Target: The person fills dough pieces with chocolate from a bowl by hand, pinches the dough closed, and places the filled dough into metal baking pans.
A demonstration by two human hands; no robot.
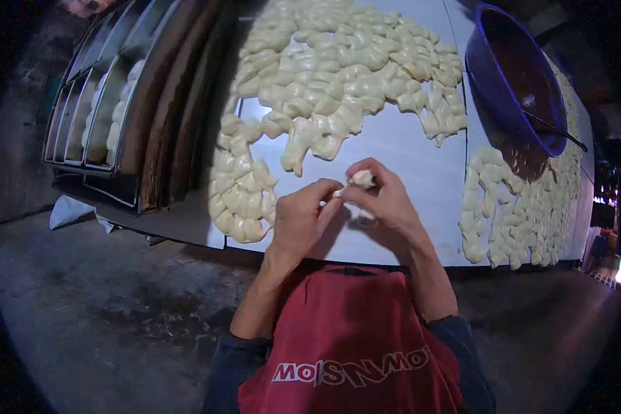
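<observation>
Both of my hands meet over the white table (421, 241), just in front of a spread of pale, glossy dough pieces (345, 76). My right hand (386, 200) is closed around a small lump of dough (363, 179), which shows between thumb and fingers. My left hand (307, 214) is pinched on a small pale bit of dough (338, 194) that touches the right fingertips. To the left of my left hand lies a smaller group of dough pieces (238, 200).
At the upper right stands a blue basin (472, 62) with dark contents and a dark-handled utensil (552, 125). More dough pieces (510, 214) cover the table's right side. Metal pans (103, 103) holding dough stand at the left beside upright brown boards (165, 103).
</observation>
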